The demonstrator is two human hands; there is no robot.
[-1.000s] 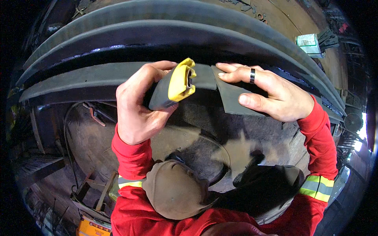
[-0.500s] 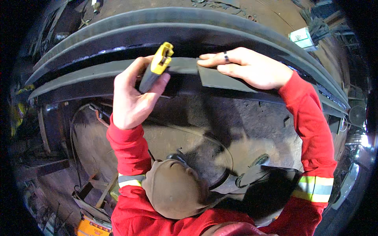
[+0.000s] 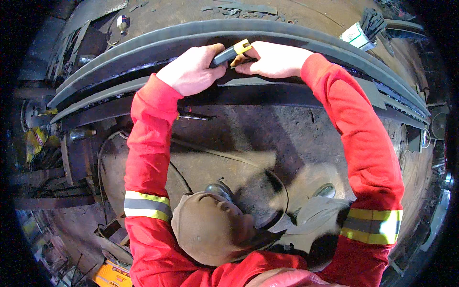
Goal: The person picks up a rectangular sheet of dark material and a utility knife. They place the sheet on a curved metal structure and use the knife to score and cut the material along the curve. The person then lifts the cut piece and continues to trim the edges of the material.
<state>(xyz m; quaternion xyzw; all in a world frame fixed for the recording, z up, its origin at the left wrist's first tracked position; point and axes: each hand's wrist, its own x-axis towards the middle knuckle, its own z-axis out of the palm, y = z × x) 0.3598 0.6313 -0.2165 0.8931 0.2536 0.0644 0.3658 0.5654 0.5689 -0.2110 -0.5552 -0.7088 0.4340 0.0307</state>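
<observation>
Yellow-tipped tool (image 3: 224,58) — one, in left hand (image 3: 195,69); right hand (image 3: 277,59) beside it.

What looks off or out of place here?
Mainly clutter: a loose cable or hose curves across the floor by the left shoe, a possible snag, and dark flat scraps lie strewn beyond the long beams. No clear damage stands out.

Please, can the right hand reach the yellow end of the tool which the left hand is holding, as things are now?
Probably yes: the right hand is right beside the yellow end of the tool in the left hand, and nothing visible blocks it.
</observation>
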